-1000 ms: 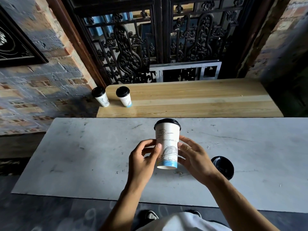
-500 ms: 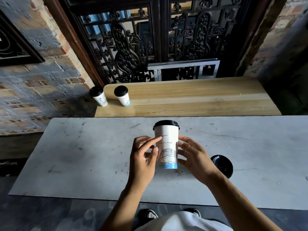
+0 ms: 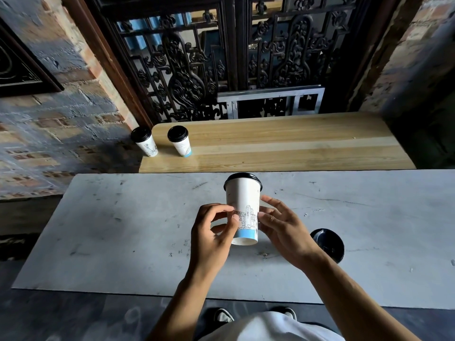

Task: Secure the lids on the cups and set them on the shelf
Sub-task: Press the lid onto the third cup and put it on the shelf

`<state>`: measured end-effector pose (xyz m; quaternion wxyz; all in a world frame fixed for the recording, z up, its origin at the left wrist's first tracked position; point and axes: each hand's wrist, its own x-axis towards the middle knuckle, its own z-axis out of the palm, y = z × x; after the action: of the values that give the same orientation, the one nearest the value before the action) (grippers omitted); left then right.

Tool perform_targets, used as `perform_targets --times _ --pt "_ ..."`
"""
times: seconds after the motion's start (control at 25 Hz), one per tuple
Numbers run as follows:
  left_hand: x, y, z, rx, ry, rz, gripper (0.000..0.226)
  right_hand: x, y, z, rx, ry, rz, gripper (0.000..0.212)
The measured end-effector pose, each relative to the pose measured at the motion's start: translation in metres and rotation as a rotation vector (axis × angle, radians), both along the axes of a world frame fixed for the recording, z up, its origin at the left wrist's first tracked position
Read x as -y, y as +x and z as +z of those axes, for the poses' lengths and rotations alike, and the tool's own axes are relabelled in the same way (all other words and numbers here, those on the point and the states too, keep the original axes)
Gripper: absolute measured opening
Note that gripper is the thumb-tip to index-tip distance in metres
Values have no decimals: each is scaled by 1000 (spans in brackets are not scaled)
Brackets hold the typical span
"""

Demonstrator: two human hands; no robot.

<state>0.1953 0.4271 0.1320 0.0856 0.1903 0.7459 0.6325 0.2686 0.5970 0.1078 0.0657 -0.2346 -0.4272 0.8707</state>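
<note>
Half-seen things around the grey table

The right forearm (image 3: 364, 303) hides part of the loose black lid (image 3: 328, 243) at four o'clock; the left hand (image 3: 211, 237) covers the held cup (image 3: 243, 205) at its lower left side, print too small to read; shoes (image 3: 224, 316) at six o'clock sit partly behind the table edge (image 3: 73, 290).

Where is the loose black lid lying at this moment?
In the head view the loose black lid lies on the grey table, right of the right hand and apart from the held cup.
</note>
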Motion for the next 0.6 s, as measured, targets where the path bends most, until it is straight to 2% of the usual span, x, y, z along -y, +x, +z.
perform_targets --times 0.12,0.28,0.6 --pt "-2 1 2 73 22 1 15 -2 1 -1 -11 -67 43 55" --pt "-3 1 -3 102 9 3 28 -1 5 4 -5 -48 188 42" --pt "-2 -3 -7 -152 -119 -15 51 -2 4 10 39 93 185 60"
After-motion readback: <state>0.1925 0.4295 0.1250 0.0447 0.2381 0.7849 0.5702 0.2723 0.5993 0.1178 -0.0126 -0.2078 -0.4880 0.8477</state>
